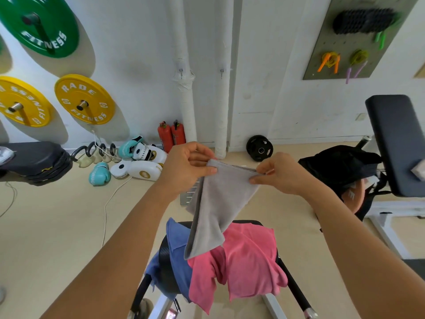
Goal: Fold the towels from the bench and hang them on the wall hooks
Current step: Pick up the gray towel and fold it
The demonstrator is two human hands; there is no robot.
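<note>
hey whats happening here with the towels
A person is folding a grey towel, pinching its top edge with the left hand and the right hand so it hangs doubled in the air. Below it, a pink towel and a blue towel lie unfolded on the bench. Two wall hooks on the white wall ahead are bare, so nothing is hung yet.

Black bench (166,268) carries a blue towel (178,249) and pink towel (248,259)
</note>
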